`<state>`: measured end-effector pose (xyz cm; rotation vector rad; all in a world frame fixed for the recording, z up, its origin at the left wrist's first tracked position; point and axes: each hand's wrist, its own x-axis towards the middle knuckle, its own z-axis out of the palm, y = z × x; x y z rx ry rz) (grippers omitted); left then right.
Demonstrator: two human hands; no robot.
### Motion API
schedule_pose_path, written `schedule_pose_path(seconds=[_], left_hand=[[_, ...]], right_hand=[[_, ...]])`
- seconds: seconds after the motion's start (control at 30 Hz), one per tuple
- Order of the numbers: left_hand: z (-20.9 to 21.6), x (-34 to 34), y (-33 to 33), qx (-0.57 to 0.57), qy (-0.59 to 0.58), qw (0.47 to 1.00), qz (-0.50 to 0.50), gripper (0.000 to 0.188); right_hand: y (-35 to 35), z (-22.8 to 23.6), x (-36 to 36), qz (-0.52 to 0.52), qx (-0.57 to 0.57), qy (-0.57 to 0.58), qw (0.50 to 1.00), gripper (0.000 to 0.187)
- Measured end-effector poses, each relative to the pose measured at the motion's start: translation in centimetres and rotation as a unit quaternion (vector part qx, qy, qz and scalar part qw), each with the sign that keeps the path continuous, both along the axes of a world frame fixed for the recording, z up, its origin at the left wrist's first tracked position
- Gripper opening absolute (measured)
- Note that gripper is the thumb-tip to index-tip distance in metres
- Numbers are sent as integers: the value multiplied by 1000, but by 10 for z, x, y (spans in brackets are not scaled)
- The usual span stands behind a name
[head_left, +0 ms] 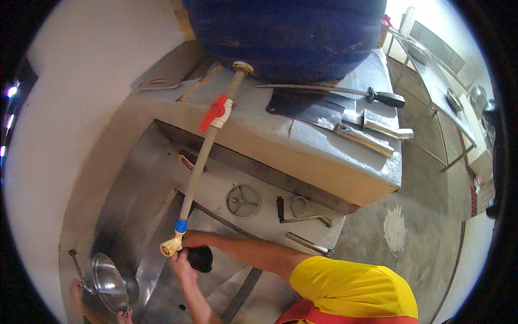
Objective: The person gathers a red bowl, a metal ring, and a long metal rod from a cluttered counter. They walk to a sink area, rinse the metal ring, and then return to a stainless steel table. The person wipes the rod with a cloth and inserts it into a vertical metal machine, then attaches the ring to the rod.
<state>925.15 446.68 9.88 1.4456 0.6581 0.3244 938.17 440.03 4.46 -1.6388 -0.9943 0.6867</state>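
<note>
A pale plastic pipe (200, 167) slopes from a big blue barrel (291, 38) down over a steel sink. It carries a red-handled valve (216, 112), a blue collar (182, 225) and a cream elbow fitting (171, 246). My left hand (184, 265) is closed at the elbow's underside. My right hand (189, 238) reaches behind the pipe's lower end and appears closed on the fitting, its fingers mostly hidden. Beside both hands is a round black thing (200, 259) that I cannot make out.
A co-worker's hands (125, 317) are at a steel bowl (110, 282). On the ledge lie a cleaver (302, 108), a sharpening steel (387, 98) and metal parts (364, 139). Below sit a spoked metal disc (243, 201), a crank handle (302, 219) and a metal tube (307, 244).
</note>
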Motion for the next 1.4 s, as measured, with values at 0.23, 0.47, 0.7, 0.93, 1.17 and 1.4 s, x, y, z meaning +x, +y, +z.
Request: schedule_pose_path(seconds=[0.23, 0.47, 0.7, 0.93, 1.17, 1.4], left_hand=[[-79, -39, -20, -210, -152, 959, 114, 59], [-4, 24, -74, -198, -105, 973, 50, 46], [8, 73, -81, 337, -40, 931, -131, 31], [-33, 153, -91, 608, -67, 756, -233, 29], [6, 196, -110, 565, 44, 750, -342, 46], [-19, 154, -95, 382, -134, 912, -70, 38]], right_hand=[[-50, 48, -69, -27, -78, -433, 898, 43], [-50, 97, 48, 87, -259, -65, 960, 40], [-154, 30, -21, -284, 73, -159, 943, 48], [-354, 29, -40, -300, -332, -346, 825, 64], [-397, 4, -30, -207, -368, -368, 828, 66], [-403, -1, -3, -128, -403, -372, 827, 55]])
